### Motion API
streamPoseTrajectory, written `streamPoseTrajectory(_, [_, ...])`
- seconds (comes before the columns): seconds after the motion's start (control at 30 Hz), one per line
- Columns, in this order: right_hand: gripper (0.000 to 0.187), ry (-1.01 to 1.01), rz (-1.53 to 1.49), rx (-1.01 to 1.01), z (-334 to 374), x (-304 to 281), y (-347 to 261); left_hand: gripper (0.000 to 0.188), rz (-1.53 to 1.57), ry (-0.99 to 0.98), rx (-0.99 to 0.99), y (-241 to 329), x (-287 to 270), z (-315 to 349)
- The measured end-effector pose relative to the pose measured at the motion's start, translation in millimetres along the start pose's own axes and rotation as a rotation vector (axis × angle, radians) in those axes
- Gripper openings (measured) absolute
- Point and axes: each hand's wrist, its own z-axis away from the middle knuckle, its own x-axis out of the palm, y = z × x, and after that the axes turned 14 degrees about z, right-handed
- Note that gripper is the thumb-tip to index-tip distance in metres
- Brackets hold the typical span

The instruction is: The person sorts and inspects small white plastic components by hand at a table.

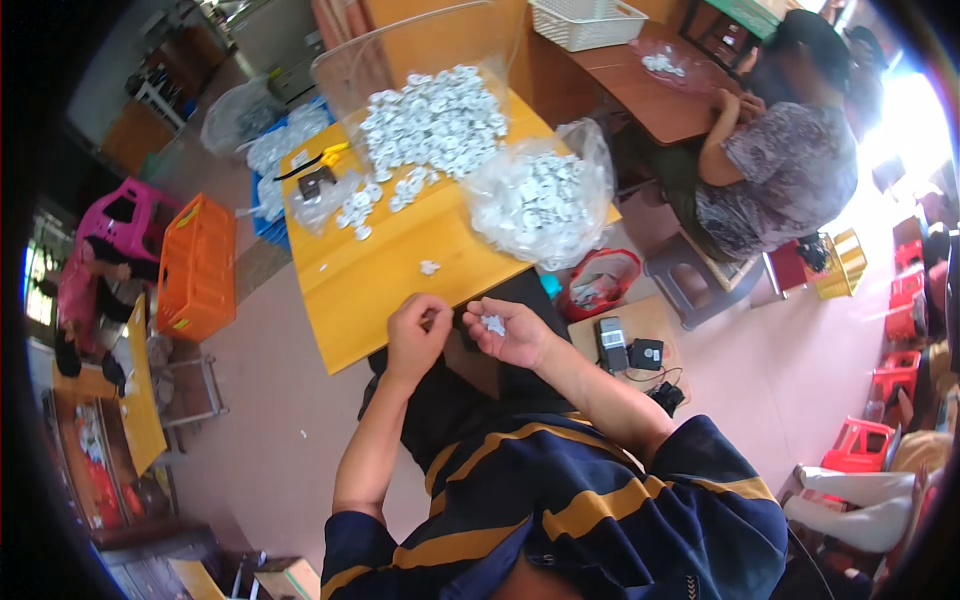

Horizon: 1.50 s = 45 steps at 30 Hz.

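My right hand [512,335] is turned palm up over the near edge of the yellow table, its fingers curled around a few small white pieces [493,324]. Close to its left, my left hand [418,333] is closed, and whatever its fingers hold is hidden. On the tabletop just beyond my hands lies a small clump of white pieces [429,268]. Farther back spreads a big heap of white round parts [430,120], with a few smaller groups [357,212] at its near left side. A clear plastic bag [490,215] full of similar white parts rests at the table's right edge.
Yellow-handled pliers [333,156] and a dark block [317,182] lie at the table's left. A red bag [603,280] stands beside the table, near a stool with a phone-like device [611,342]. An orange crate [198,265] is at left; a co-worker [785,160] sits at right.
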Motion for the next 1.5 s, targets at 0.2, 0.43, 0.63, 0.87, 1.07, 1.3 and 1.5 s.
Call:
streamPoseTrajectory(0.2, [0.014,-0.124,-0.356,-0.278,54.4,-10.6,-82.4,0.006,0.118,0.108,-0.112,-32.5,-16.9,1.5])
streamPoseTrajectory(0.43, [0.031,0.033,-0.48,-0.791,99.1,-80.3,-273.4,0.008,0.168,0.128,-0.217,-53.3,-25.8,-5.9])
streamPoseTrajectory(0.63, [0.046,0.527,-0.439,-0.964,65.6,-128.5,-389.6,0.009,0.084,0.167,-0.237,-53.9,-15.9,-8.9])
streamPoseTrajectory(0.87, [0.053,0.844,-0.309,-0.931,47.7,-178.9,-492.7,0.009,-0.006,0.157,-0.23,-55.7,-14.5,-5.9])
streamPoseTrajectory(1.07, [0.057,1.009,0.054,-1.151,11.7,-170.1,-529.7,0.009,0.049,0.167,-0.288,-51.0,-13.8,-8.3])
streamPoseTrajectory(1.3, [0.056,1.258,0.262,-0.999,-22.4,-158.1,-518.6,0.008,0.078,0.173,-0.285,-56.3,-22.1,-0.8])
streamPoseTrajectory(1.5, [0.049,1.69,1.369,-0.918,-17.2,-186.1,-474.9,0.007,0.156,0.138,-0.247,-50.1,-16.5,-9.4])
